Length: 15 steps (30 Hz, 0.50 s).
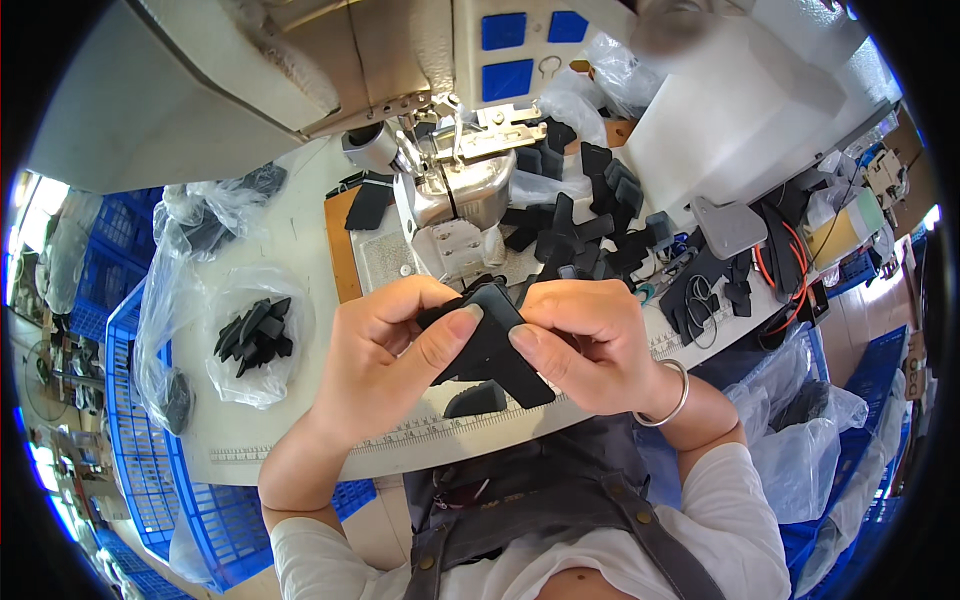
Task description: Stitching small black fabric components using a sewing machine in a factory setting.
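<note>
Between my two hands is a black flat fabric piece (492,345), held up over the front of the worktable. My left hand (395,350) pinches its left edge, thumb on top. At its right edge, my right hand (590,345) grips it the same way, thumb and bent fingers closed. The fingertips behind the piece are partly hidden. Just below it, a loose dark piece with a rounded edge (475,400) lies on the table by the ruler strip. Right beyond my hands stands the sewing machine's metal arm and needle area (450,200).
Black pieces (575,235) are heaped right of the machine. A plastic bag (258,340) with more pieces lies at left. Blue crates (150,430) flank the table (330,435). Scissors and orange-red cords (795,265) lie at right. The machine's large housing hangs overhead.
</note>
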Motion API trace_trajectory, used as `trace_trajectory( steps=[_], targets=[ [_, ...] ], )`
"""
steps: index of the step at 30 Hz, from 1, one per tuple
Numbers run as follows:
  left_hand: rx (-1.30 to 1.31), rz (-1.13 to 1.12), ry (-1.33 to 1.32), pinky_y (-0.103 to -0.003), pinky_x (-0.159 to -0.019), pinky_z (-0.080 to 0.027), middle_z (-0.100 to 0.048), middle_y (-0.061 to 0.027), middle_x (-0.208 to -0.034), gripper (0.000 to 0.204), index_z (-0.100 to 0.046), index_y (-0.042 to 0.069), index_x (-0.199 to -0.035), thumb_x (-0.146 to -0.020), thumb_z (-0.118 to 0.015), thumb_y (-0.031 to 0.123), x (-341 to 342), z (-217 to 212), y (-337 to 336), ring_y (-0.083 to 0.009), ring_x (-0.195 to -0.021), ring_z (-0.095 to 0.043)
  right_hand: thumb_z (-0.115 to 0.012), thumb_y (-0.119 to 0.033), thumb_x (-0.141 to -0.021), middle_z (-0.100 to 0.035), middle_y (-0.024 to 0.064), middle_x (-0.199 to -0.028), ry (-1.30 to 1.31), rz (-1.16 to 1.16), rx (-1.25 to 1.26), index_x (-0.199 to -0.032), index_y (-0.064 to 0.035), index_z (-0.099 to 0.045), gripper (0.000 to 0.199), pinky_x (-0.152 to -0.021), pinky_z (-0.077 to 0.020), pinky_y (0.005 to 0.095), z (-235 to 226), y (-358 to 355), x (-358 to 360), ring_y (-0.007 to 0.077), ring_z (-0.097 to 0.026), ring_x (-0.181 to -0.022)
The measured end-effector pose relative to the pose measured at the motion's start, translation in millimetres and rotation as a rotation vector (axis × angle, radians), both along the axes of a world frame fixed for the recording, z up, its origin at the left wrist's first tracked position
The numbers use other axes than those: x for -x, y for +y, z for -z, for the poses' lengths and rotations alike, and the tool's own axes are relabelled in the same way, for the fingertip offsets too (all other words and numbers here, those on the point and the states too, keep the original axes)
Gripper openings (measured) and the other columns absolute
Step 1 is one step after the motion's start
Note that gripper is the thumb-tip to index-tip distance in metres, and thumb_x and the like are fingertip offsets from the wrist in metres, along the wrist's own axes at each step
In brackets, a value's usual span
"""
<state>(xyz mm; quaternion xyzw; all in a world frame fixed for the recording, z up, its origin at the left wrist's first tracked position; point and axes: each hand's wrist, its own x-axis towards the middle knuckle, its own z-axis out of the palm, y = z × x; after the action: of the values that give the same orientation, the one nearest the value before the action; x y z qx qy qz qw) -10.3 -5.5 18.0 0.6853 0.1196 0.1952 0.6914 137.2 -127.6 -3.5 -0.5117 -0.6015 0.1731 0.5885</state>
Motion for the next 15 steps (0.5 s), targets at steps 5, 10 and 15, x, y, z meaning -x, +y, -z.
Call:
trace_trajectory(
  steps=[5, 10, 15],
  targets=[
    [-0.082, -0.048, 0.03, -0.015, -0.053, -0.032, -0.051, 0.0033, -0.069, 0.011, -0.055, -0.002, -0.085, -0.085, -0.056, 0.009, 1.2, -2.6, -4.5, 0.0002, -0.062, -0.041, -0.058, -0.004, -0.078, -0.04, 0.0043, -0.052, -0.022, -0.016, -0.035, -0.068, 0.0033, -0.054, 0.013, -0.04, -0.024, 0.0255, 1.8, 0.9, -1.2, 0.0114, -0.033, -0.043],
    [-0.102, -0.048, 0.065, -0.016, -0.05, -0.032, -0.049, 0.0037, -0.065, 0.012, -0.055, -0.002, -0.083, -0.085, -0.056, 0.01, 0.1, -2.8, -4.6, 0.0001, -0.059, -0.04, -0.058, -0.004, -0.078, -0.04, 0.0042, -0.052, -0.032, 0.008, -0.029, -0.066, 0.003, -0.053, 0.014, -0.04, -0.024, 0.0259, 1.6, 1.8, -2.0, 0.0117, -0.032, -0.043],
    [-0.154, -0.064, 0.092, -0.017, -0.048, -0.033, -0.049, 0.0036, -0.063, 0.014, -0.054, 0.0, -0.081, -0.086, -0.055, 0.012, 0.0, -3.5, 1.5, -0.0003, -0.055, -0.042, -0.056, -0.005, -0.079, -0.037, 0.0049, -0.048, -0.005, 0.012, 0.0, -0.059, 0.0005, -0.046, 0.023, -0.039, -0.0252, 0.027, -3.0, 8.3, -0.2, 0.0121, -0.032, -0.04]
  ],
)
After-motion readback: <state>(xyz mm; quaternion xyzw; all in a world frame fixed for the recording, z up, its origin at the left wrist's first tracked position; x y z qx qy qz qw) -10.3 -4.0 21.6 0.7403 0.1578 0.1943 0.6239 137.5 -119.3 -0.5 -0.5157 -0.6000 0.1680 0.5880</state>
